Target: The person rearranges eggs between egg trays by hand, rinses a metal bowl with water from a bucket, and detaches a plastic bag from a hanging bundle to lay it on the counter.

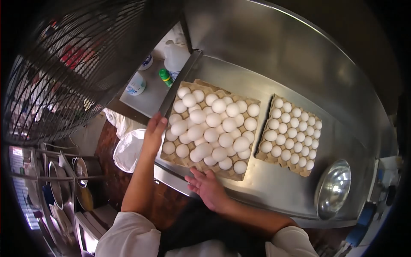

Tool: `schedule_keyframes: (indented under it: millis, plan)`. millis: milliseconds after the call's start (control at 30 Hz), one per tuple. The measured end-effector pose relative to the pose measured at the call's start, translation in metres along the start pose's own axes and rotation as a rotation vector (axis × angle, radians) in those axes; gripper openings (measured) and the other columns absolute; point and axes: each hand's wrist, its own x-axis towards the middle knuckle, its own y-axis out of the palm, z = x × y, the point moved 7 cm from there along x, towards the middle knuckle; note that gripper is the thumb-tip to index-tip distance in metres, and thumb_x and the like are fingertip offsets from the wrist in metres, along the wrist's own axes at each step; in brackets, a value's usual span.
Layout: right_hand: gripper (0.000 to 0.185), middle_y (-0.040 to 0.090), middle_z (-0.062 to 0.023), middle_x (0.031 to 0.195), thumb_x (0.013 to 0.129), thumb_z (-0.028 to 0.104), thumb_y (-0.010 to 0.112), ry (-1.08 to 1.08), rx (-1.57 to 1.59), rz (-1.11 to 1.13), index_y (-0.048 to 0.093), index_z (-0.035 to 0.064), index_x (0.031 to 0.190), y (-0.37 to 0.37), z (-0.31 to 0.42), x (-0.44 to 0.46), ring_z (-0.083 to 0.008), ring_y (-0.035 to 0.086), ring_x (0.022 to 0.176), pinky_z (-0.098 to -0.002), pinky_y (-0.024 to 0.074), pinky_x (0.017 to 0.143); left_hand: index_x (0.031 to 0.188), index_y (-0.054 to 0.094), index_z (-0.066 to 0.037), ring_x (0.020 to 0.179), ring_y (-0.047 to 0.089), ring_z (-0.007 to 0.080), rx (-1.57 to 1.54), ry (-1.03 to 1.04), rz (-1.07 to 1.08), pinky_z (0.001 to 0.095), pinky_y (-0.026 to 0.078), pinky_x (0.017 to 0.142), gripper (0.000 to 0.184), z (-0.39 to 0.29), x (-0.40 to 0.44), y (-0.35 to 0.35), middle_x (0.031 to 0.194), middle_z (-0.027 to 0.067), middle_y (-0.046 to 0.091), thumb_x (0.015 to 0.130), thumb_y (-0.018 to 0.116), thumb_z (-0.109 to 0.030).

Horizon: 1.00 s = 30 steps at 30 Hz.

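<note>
White eggs (211, 135) are heaped on a brown carton tray (234, 173) on the steel counter, some lying on top of others. My left hand (155, 128) is at the tray's left edge, fingers extended and holding nothing. Below the tray's front edge, my right hand (207, 186) has its fingers spread, palm partly up, with nothing in it. To the right stands a second carton tray (284, 163), its eggs (290, 132) set in rows in a single layer.
A steel bowl (334, 189) stands at the counter's right end. Behind the left tray are a plastic jug (175, 55), a green-capped bottle (165, 77) and a tub (136, 84). A large fan (72, 73) fills the upper left. White bags (128, 150) hang below.
</note>
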Motion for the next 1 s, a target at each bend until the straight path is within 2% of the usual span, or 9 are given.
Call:
schedule_keyframes:
  millis: [100, 200, 300, 467, 600, 667, 700, 833, 1000]
  plan:
    - [0.024, 0.051, -0.0097, 0.139, 0.098, 0.018, 0.063, 0.010, -0.016, -0.036, 0.040, 0.0155, 0.103, 0.002, 0.005, -0.003, -0.0296, 0.057, 0.124, -0.0434, 0.0472, 0.099, 0.141, 0.049, 0.005, 0.121, 0.055, 0.0227, -0.103, -0.225, 0.060, 0.0334, 0.042, 0.103, 0.063, 0.024, -0.023, -0.001, 0.133, 0.0160, 0.059, 0.098, 0.061, -0.040]
    - [0.052, 0.044, -0.0131, 0.147, 0.097, 0.020, 0.063, 0.045, -0.103, 0.022, 0.035, 0.0039, 0.138, -0.006, 0.003, -0.002, -0.0276, 0.056, 0.126, -0.0391, 0.0473, 0.097, 0.135, 0.055, 0.005, 0.115, 0.059, 0.0206, -0.147, -0.238, 0.061, 0.0303, 0.044, 0.099, 0.055, 0.033, -0.027, 0.002, 0.123, 0.0138, 0.065, 0.099, 0.059, -0.037]
    - [0.050, 0.051, -0.0143, 0.141, 0.096, 0.022, 0.064, 0.172, -0.275, -0.011, 0.042, 0.0020, 0.138, 0.001, 0.035, -0.034, -0.0270, 0.060, 0.120, -0.0377, 0.0504, 0.093, 0.130, 0.059, 0.005, 0.111, 0.061, 0.0195, -0.114, -0.232, 0.039, 0.0292, 0.045, 0.097, 0.049, 0.053, -0.019, -0.001, 0.119, 0.0128, 0.067, 0.100, 0.057, -0.035]
    - [0.035, 0.072, -0.0103, 0.103, 0.103, 0.033, 0.051, -0.304, -0.354, -0.163, 0.062, 0.0031, 0.117, -0.076, 0.133, -0.066, -0.0206, 0.068, 0.101, -0.0322, 0.0530, 0.080, 0.125, 0.063, 0.003, 0.106, 0.062, 0.0194, -0.157, -0.270, 0.073, 0.0294, 0.046, 0.095, 0.045, 0.041, -0.020, 0.004, 0.115, 0.0108, 0.068, 0.101, 0.054, -0.034]
    - [0.058, 0.067, -0.0094, 0.116, 0.102, 0.054, 0.044, -0.511, -0.409, -0.609, 0.057, 0.0047, 0.130, -0.115, 0.178, -0.026, -0.0180, 0.062, 0.105, -0.0392, 0.0472, 0.090, 0.124, 0.064, 0.002, 0.107, 0.060, 0.0193, -0.206, -0.381, 0.085, 0.0313, 0.046, 0.095, 0.051, 0.028, -0.020, 0.012, 0.118, 0.0105, 0.067, 0.099, 0.055, -0.042]
    - [0.069, 0.060, -0.0099, 0.135, 0.100, 0.061, 0.044, -0.413, -0.459, -0.393, 0.051, 0.0046, 0.140, -0.088, 0.172, -0.003, -0.0208, 0.057, 0.120, -0.0403, 0.0437, 0.099, 0.125, 0.064, 0.001, 0.109, 0.059, 0.0196, -0.161, -0.373, 0.116, 0.0321, 0.045, 0.095, 0.056, 0.029, -0.011, 0.015, 0.121, 0.0117, 0.065, 0.098, 0.055, -0.047]
    - [0.066, 0.050, -0.0145, 0.147, 0.103, 0.051, 0.048, -0.446, -0.357, -0.372, 0.048, -0.0008, 0.144, -0.085, 0.169, 0.006, -0.0229, 0.049, 0.130, -0.0329, 0.0360, 0.110, 0.129, 0.061, 0.002, 0.112, 0.057, 0.0206, -0.087, -0.351, 0.175, 0.0317, 0.044, 0.097, 0.065, 0.022, -0.008, 0.017, 0.124, 0.0133, 0.063, 0.098, 0.053, -0.054]
    - [0.067, 0.053, -0.0122, 0.143, 0.102, 0.051, 0.049, -0.438, -0.429, -0.448, 0.045, -0.0011, 0.145, -0.091, 0.168, 0.013, -0.0230, 0.048, 0.130, -0.0328, 0.0338, 0.112, 0.138, 0.053, 0.005, 0.126, 0.050, 0.0233, -0.064, -0.196, 0.157, 0.0322, 0.035, 0.110, 0.075, 0.022, 0.021, 0.020, 0.139, 0.0178, 0.055, 0.098, 0.051, -0.058]
    - [0.063, 0.052, -0.0109, 0.144, 0.102, 0.051, 0.048, -0.472, -0.237, -0.314, 0.046, 0.0038, 0.144, -0.076, 0.167, 0.024, -0.0249, 0.050, 0.130, -0.0389, 0.0375, 0.112, 0.140, 0.052, 0.002, 0.127, 0.051, 0.0227, -0.087, -0.335, 0.236, 0.0328, 0.036, 0.110, 0.074, 0.015, 0.023, 0.025, 0.140, 0.0164, 0.055, 0.097, 0.054, -0.057]
